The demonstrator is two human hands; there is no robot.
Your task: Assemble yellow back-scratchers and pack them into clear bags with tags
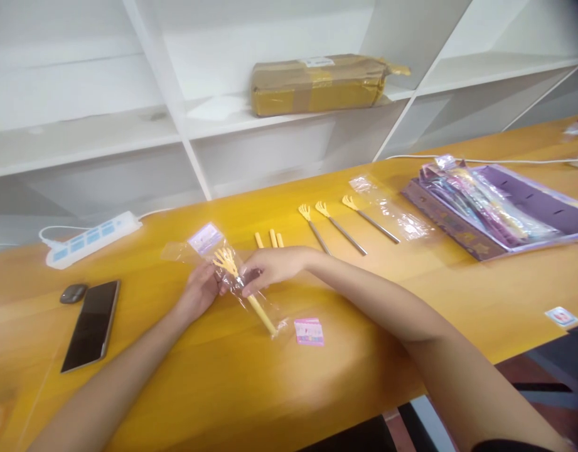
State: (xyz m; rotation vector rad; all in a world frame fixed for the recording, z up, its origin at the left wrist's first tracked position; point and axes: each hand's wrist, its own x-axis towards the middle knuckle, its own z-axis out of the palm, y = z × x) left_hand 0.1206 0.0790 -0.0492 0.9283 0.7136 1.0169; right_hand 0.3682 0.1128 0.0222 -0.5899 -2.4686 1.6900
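A yellow back scratcher (pixel 262 314) with a hand-shaped head lies inside a clear plastic bag (pixel 176 252) topped by a purple label card (pixel 205 238). My left hand (pixel 200 290) pinches the bag beside the scratcher's head. From the other side, my right hand (pixel 272 269) closes on the scratcher at its neck, through the film. Several short yellow handles (pixel 273 238) lie behind my right hand, partly hidden by it. Farther right rest three metal rods with yellow hand heads (pixel 341 233). A small stack of pink cards (pixel 309 332) sits just right of the bagged scratcher's lower end.
Clear plastic bags (pixel 413 225) lie beside a purple display box (pixel 477 248) holding packaged items. At left are a phone (pixel 91 326), a dark earbud-case-like object (pixel 73 293) and a white power strip (pixel 93 240). A taped carton (pixel 319 85) stands on the shelf behind.
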